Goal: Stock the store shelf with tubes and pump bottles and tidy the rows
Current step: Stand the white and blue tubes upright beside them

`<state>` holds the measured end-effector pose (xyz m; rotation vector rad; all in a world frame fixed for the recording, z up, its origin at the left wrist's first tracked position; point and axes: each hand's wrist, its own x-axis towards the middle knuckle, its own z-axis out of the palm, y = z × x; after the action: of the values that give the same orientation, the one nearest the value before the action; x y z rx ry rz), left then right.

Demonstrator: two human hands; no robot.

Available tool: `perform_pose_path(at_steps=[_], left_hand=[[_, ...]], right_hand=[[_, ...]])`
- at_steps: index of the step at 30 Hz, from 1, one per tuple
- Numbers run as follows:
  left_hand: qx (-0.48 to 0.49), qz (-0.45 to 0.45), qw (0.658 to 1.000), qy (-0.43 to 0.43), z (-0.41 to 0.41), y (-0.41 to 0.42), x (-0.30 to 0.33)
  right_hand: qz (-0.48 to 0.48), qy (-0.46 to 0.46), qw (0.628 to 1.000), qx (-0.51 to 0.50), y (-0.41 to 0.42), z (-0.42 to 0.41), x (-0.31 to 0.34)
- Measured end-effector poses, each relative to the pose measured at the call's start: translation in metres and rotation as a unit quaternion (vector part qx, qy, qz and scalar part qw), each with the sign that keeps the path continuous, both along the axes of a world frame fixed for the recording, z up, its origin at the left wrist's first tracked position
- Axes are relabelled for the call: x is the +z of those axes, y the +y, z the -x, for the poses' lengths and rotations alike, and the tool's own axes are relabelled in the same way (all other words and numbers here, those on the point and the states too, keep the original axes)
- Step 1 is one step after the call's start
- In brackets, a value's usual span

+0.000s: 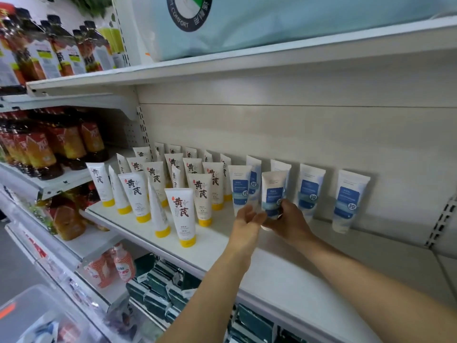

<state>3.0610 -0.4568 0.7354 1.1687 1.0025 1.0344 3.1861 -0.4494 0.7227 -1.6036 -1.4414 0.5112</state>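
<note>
Right hand (288,219) gripped a blue-labelled tube (273,194) low down, cap end on the shelf (284,273) ahead of the blue row; left hand (243,219) hovered relaxed beside it. I judged it best to seat the cap flat, label forward, before letting go.

- Before me runs a cream panelled back wall (272,127) with a slotted white metal upright (143,125).
- Above sits a white metal upper shelf board (222,68).
- To my left, dark brown drink bottles (57,144) crowd neighbouring shelves.
</note>
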Motion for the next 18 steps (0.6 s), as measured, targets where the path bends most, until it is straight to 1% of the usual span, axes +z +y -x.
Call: perform_pose_path(at_steps=[4, 7, 11, 14, 18], left_hand=[[0.001, 0.073, 0.997, -0.009, -0.002, 0.011, -0.013], [0.009, 0.102, 0.995, -0.020, -0.004, 0.017, -0.018], [0.019, 0.114, 0.993, -0.036, -0.004, 0.018, -0.015], [0.017, 0.116, 0.992, -0.034, -0.004, 0.016, -0.012], [0.020, 0.124, 0.990, -0.059, 0.001, 0.016, -0.009]], right_hand=[[0.014, -0.002, 1.000, -0.022, 0.011, 0.004, -0.005], [0.024, 0.000, 0.999, -0.023, 0.019, 0.003, -0.009], [0.041, 0.009, 0.999, -0.032, 0.028, 0.000, -0.013], [0.036, 0.011, 0.999, -0.039, 0.030, 0.000, -0.015], [0.053, 0.001, 0.997, -0.053, 0.030, -0.002, -0.021]])
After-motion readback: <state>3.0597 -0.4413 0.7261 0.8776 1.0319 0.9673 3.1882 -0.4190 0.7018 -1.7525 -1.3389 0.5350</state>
